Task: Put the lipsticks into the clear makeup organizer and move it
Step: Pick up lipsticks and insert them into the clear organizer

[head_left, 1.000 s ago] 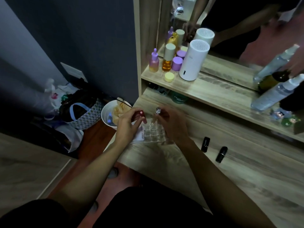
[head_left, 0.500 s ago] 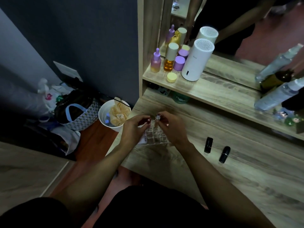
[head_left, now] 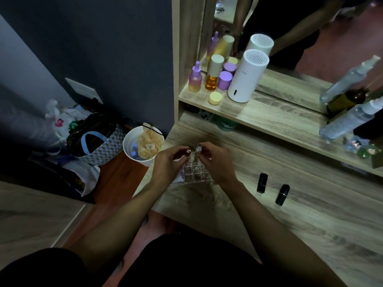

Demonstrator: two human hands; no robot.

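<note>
- While lowering lipsticks, left hand (head_left: 165,166) pinched red lipstick (head_left: 188,151), right hand (head_left: 215,162) pinched silver-capped lipstick (head_left: 198,149), upright to fit organizer (head_left: 194,171) cells, near tabletop (head_left: 310,220) left edge.
- Two black lipsticks (head_left: 262,182) lay apart, rightward.

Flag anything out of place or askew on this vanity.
Nothing spilled or damaged. Two black lipsticks lie loose on the desktop, outside the clear organizer, where both hands are seating others.
</note>
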